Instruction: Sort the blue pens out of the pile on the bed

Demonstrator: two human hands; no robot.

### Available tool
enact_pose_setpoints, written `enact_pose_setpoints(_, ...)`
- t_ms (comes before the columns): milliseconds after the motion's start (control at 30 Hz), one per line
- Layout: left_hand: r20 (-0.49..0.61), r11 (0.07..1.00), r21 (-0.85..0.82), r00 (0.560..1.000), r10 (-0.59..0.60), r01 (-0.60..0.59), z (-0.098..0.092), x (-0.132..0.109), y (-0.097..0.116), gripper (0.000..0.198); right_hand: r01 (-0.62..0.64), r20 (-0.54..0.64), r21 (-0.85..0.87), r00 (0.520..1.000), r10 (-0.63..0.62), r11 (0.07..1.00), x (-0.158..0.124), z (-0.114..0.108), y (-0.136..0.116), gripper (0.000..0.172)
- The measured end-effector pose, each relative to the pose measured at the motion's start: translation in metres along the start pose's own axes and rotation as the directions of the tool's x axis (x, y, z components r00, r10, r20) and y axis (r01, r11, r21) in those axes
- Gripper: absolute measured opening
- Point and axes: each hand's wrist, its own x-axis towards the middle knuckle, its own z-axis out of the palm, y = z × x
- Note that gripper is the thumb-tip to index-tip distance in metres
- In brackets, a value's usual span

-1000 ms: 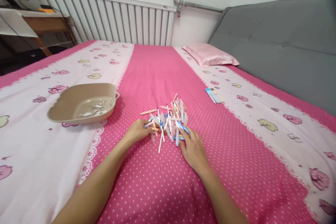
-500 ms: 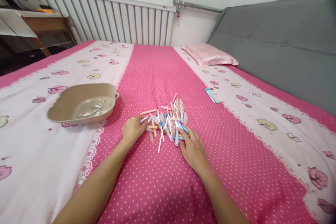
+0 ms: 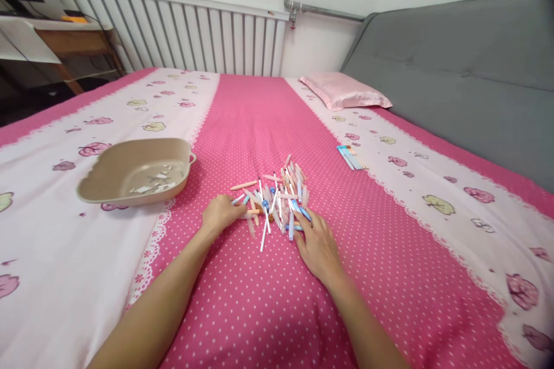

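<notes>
A loose pile of pens (image 3: 281, 196) in white, pink, peach and blue lies on the dotted bedspread in front of me. At its left edge my left hand (image 3: 220, 213) is closed with a pen (image 3: 238, 199) at its fingertips; part of that pen is hidden. Across the pile, my right hand (image 3: 319, 245) has its fingers curled on a blue pen (image 3: 305, 214) that pokes out by the fingertips. A lavender-blue pen (image 3: 291, 227) stands close to the right thumb. Farther right, a row of blue and peach pens (image 3: 351, 158) lies side by side.
A beige basin (image 3: 134, 150) with small white and grey pieces sits on the left. A pink pillow (image 3: 344, 91) lies by the grey headboard (image 3: 454, 63). Behind the bed are a white radiator (image 3: 182, 29) and a desk (image 3: 73, 40).
My left hand has shifted slightly, its fingers curling lower at the pile's left edge; a peach pen there now lies apart from it. The right hand stays nearly still.
</notes>
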Motion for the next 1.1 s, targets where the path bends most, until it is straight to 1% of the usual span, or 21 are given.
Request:
enact_pose_setpoints(133, -0.008, 0.990, -0.139, 1.000, -0.007, 0.006, -0.007, -0.002, 0.001, 0.030, 0.005, 0.003, 0.005, 1.000, -0.005, 1.000, 0.000, 0.000, 0.001, 0.043)
enact_pose_setpoints(200, -0.011, 0.975, -0.224, 1.000, -0.002, -0.001, -0.011, -0.006, 0.006, 0.030, 0.005, 0.003, 0.025, 1.000, -0.005, 1.000, 0.000, 0.000, 0.001, 0.043)
enact_pose_setpoints(267, 0.000, 0.953, -0.303, 1.000, 0.018, -0.017, -0.014, -0.012, 0.012, 0.026, 0.002, -0.001, 0.055, 1.000, -0.002, 0.998, 0.001, 0.000, 0.002, 0.042)
enact_pose_setpoints(300, 0.020, 0.936, -0.350, 0.999, 0.042, -0.032, -0.014, -0.015, 0.016, 0.023, -0.003, -0.007, 0.074, 1.000, 0.003, 0.997, 0.001, 0.000, 0.002, 0.042)
enact_pose_setpoints(367, 0.096, 0.878, -0.474, 0.988, 0.123, -0.063, -0.013, -0.023, 0.023, 0.022, -0.017, -0.040, 0.129, 0.999, 0.022, 0.991, 0.003, -0.002, 0.002, 0.042)
enact_pose_setpoints(433, 0.181, 0.804, -0.589, 0.957, 0.227, -0.080, -0.008, -0.031, 0.030, 0.023, -0.025, -0.101, 0.220, 0.994, 0.048, 0.975, 0.006, -0.007, 0.000, 0.040)
enact_pose_setpoints(467, 0.205, 0.787, -0.609, 0.941, 0.269, -0.092, -0.004, -0.035, 0.033, 0.023, -0.022, -0.133, 0.280, 0.989, 0.062, 0.960, 0.008, -0.010, -0.002, 0.038)
enact_pose_setpoints(533, 0.215, 0.794, -0.593, 0.923, 0.320, -0.137, 0.004, -0.044, 0.038, 0.021, -0.019, -0.157, 0.429, 0.983, 0.095, 0.903, 0.010, -0.019, -0.007, 0.035)
enact_pose_setpoints(567, 0.212, 0.797, -0.582, 0.916, 0.341, -0.162, 0.007, -0.048, 0.041, 0.021, -0.026, -0.138, 0.513, 0.984, 0.112, 0.858, 0.010, -0.023, -0.010, 0.034)
enact_pose_setpoints(667, 0.212, 0.770, -0.610, 0.898, 0.386, -0.187, 0.017, -0.057, 0.047, 0.018, -0.087, -0.007, 0.738, 0.991, 0.137, 0.669, 0.011, -0.032, -0.021, 0.034)
enact_pose_setpoints(733, 0.207, 0.736, -0.650, 0.887, 0.413, -0.191, 0.021, -0.062, 0.048, 0.017, -0.115, 0.052, 0.817, 0.991, 0.127, 0.565, 0.010, -0.034, -0.027, 0.033)
enact_pose_setpoints(767, 0.198, 0.721, -0.664, 0.882, 0.428, -0.201, 0.023, -0.063, 0.049, 0.016, -0.122, 0.066, 0.837, 0.990, 0.123, 0.534, 0.010, -0.034, -0.029, 0.031)
enact_pose_setpoints(867, 0.178, 0.713, -0.658, 0.869, 0.462, -0.244, 0.025, -0.067, 0.049, 0.016, -0.137, 0.084, 0.858, 0.988, 0.129, 0.496, 0.010, -0.034, -0.032, 0.025)
enact_pose_setpoints(1000, 0.158, 0.700, -0.637, 0.835, 0.528, -0.322, 0.026, -0.072, 0.049, 0.013, -0.140, 0.083, 0.858, 0.987, 0.136, 0.493, 0.010, -0.033, -0.031, 0.019)
enact_pose_setpoints(1100, 0.138, 0.693, -0.630, 0.827, 0.545, -0.351, 0.026, -0.073, 0.049, 0.015, -0.130, 0.069, 0.867, 0.987, 0.142, 0.481, 0.011, -0.034, -0.029, 0.016)
